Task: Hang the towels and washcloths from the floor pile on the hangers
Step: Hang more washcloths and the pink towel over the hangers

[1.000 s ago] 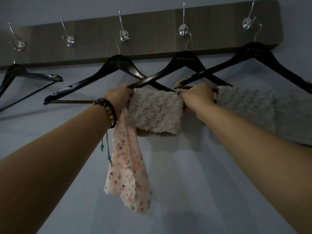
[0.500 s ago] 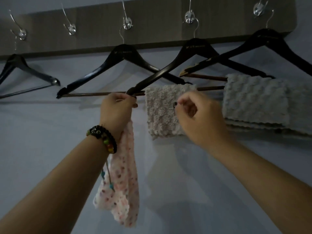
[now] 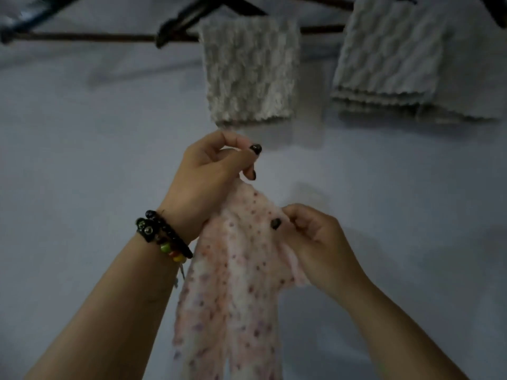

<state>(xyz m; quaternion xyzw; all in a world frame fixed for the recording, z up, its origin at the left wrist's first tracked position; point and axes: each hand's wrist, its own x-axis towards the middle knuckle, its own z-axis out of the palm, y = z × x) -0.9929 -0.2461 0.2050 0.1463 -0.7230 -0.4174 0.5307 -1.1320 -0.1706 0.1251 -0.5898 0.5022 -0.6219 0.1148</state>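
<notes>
A pink spotted washcloth point(image 3: 233, 292) hangs between my hands in front of the wall. My left hand point(image 3: 211, 174), with a beaded bracelet at the wrist, grips its top corner. My right hand point(image 3: 315, 242) pinches its right edge a little lower. Above them a beige fluffy washcloth point(image 3: 249, 69) is draped over the bar of a black hanger point(image 3: 186, 20). A grey textured towel point(image 3: 389, 50) hangs over another hanger at the upper right. The floor pile is out of view.
The bar of a further black hanger point(image 3: 82, 37) with nothing on it runs across the upper left. The pale wall point(image 3: 82, 160) fills the background behind my arms.
My view has tilted down, so the hook board has left the frame. Both hands came down from the hanger bar, and my right hand has taken hold of the pink washcloth's edge.
</notes>
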